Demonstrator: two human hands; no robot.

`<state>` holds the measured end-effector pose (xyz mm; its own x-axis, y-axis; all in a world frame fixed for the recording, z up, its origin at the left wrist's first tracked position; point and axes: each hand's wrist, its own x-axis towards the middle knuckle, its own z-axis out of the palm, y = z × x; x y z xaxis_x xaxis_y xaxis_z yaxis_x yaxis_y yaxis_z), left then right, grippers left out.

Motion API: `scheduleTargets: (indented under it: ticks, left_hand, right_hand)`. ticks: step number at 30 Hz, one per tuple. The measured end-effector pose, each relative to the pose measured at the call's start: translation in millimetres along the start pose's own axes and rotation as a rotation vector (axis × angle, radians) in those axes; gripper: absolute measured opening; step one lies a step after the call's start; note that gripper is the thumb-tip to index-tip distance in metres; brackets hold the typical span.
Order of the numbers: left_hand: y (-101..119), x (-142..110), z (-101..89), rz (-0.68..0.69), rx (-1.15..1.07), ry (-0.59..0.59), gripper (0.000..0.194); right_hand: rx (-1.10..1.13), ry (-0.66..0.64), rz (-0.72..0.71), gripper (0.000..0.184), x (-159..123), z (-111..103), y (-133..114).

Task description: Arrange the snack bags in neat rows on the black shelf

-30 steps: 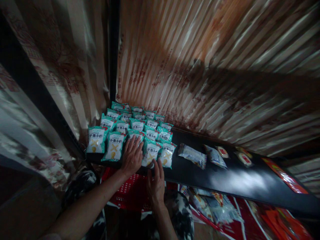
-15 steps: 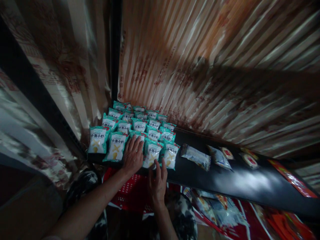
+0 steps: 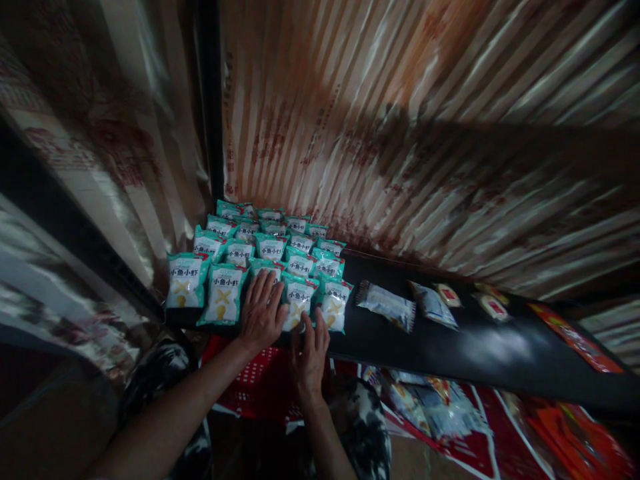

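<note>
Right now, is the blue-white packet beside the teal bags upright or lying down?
Lying down: the blue-white packet stretches lengthwise along the black shelf.

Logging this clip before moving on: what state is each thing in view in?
left hand, open, over a front bag
right hand, open, fingers bent
teal snack bags, in rows, looking sealed
blue-and-white packet, lying flat, looking sealed
red packet, lying flat
red plastic basket, partly hidden
patterned curtain, hanging in folds

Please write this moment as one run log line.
left hand: on middle front snack bag | right hand: near bottom of neighbouring bag | black shelf: bags in rows
</note>
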<state>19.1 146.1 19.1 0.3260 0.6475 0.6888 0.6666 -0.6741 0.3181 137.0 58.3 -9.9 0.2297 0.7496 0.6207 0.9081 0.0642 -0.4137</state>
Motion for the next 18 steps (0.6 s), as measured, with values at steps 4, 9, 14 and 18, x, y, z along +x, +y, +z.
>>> scheduleTargets:
  ticks: [4, 9, 14, 18]
  left_hand:
    - [3.1, -2.8, -0.6, 0.097, -0.052, -0.048, 0.054]
    - [5.0, -4.2, 3.0, 0.127, -0.063, -0.096, 0.061]
    - [5.6, -4.7, 5.4, 0.102, -0.056, -0.102, 0.059]
    - [6.0, -5.0, 5.3, 0.112, -0.046, -0.095, 0.059]
  right_hand:
    - [0.012, -0.011, 0.013, 0.043, -1.2, 0.4, 1.7]
    - [0.009, -0.035, -0.014, 0.042, -2.2, -4.5, 3.3]
    - [-0.015, 0.021, -0.059, 0.042, 24.3, -15.5, 8.7]
    - [-0.058, -0.006, -0.063, 0.042, 74.3, -22.0, 12.3]
